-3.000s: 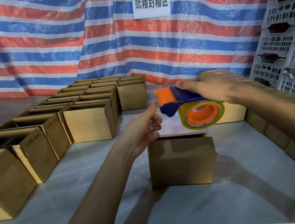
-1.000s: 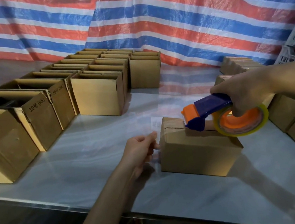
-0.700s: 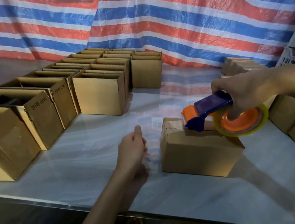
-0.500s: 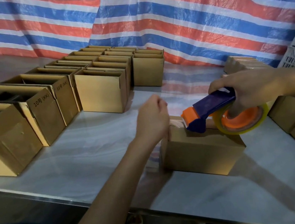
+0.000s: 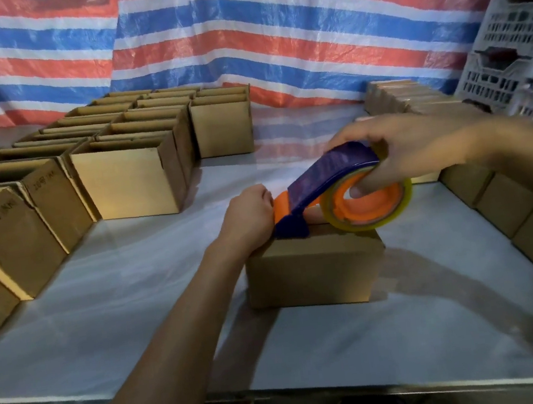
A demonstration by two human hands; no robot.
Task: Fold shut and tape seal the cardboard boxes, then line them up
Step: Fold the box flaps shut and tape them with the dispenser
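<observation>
Your right hand (image 5: 420, 149) grips the tape dispenser (image 5: 332, 173): fingers curl over the top of its blue body and one fingertip shows inside the orange core of the tape roll (image 5: 371, 207). The dispenser tilts down to the left, its blue-and-orange nose resting on the top left part of the closed box (image 5: 314, 273), the roll hanging just above the box's top right part. Your left hand (image 5: 250, 215) sits at the box's upper left edge, touching the dispenser's orange nose. Its fingers are curled inward, but the back of the hand hides them, so you cannot tell whether they pinch tape, grip the box edge or only press. The box lies directly under both hands, near the front middle of the pale table (image 5: 122, 320), flaps down. To the left, well apart, stand rows of open boxes (image 5: 128, 182), some with printed sides. Along the right edge runs a line of closed boxes (image 5: 531, 236). Behind hangs a red, white and blue striped tarp (image 5: 238, 37), with pale plastic crates (image 5: 523, 36) stacked at far right.
</observation>
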